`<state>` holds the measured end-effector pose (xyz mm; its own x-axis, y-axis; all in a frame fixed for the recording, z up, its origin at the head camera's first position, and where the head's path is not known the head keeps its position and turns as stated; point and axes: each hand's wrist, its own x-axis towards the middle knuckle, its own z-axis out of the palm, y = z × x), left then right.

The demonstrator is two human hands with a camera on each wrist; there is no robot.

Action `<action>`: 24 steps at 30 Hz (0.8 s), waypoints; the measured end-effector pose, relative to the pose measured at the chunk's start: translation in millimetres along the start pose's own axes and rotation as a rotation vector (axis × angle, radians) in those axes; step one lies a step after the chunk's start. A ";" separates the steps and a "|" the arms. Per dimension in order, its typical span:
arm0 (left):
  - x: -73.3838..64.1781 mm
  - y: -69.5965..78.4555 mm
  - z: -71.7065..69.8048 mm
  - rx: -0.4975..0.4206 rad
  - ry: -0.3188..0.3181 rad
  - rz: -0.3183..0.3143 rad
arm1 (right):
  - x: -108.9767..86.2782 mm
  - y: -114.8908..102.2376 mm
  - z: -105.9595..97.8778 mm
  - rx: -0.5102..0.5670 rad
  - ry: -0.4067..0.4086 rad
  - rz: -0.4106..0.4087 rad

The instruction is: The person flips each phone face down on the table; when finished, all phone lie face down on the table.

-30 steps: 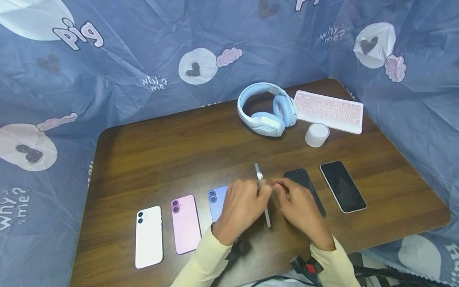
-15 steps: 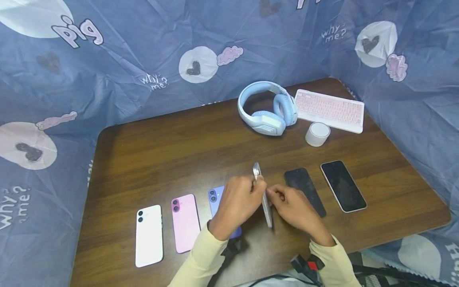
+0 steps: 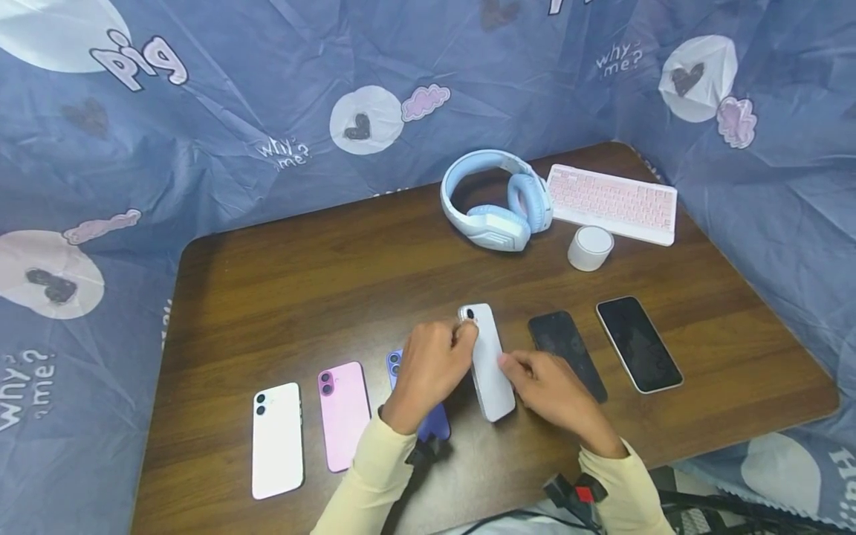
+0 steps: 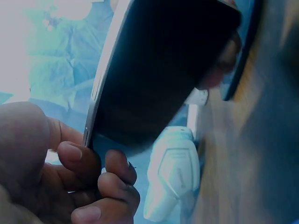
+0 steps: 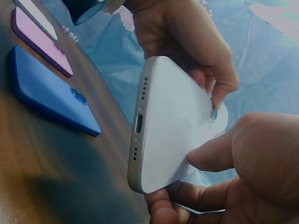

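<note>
A white phone (image 3: pixel 491 371) is held tilted above the table, its pale back toward the head camera. My left hand (image 3: pixel 431 364) pinches its upper left edge near the camera lenses. With thumb on the back and fingers underneath, my right hand (image 5: pixel 252 163) grips the opposite long edge. The phone's bottom end with its charging port (image 5: pixel 138 123) faces the right wrist camera. In the left wrist view the dark screen side (image 4: pixel 154 70) shows. A blue phone (image 5: pixel 51 88) lies beside, partly hidden by my left arm in the head view.
To the left lie a pink phone (image 3: pixel 345 416) and another white phone (image 3: pixel 277 442), backs up. On the right are a dark phone (image 3: pixel 568 355) and a white-edged phone (image 3: pixel 640 345), screen up. Headphones (image 3: pixel 498 230), a white cylinder (image 3: pixel 591 249) and a pink keyboard (image 3: pixel 611 202) stand behind.
The white phone has turned from edge-on so that its back faces up toward the head camera. My left hand has shifted slightly left; the right hand now touches the phone's right edge.
</note>
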<state>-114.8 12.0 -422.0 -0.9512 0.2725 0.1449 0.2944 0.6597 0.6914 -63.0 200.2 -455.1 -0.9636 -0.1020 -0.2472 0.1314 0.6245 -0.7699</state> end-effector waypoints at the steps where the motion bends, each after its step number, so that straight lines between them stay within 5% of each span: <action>1: 0.4 -1.9 0.9 0.001 0.000 -0.008 | -0.3 0.7 -0.4 -0.002 -0.002 0.011; 5: 2.1 -9.6 5.1 0.010 -0.004 -0.021 | -1.2 3.4 -1.4 -0.009 -0.003 0.015; 12: 5.9 -15.6 13.9 -0.041 -0.063 0.009 | -0.6 8.0 8.3 -0.045 0.014 -0.096; 24: 3.5 -21.6 15.6 0.004 -0.097 -0.032 | -0.2 5.5 18.8 -0.134 0.071 -0.078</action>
<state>-123.0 9.6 -447.5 -0.9467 0.3176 0.0533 0.2644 0.6718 0.6919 -57.7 189.0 -470.3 -0.9843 -0.1023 -0.1439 0.0278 0.7151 -0.6985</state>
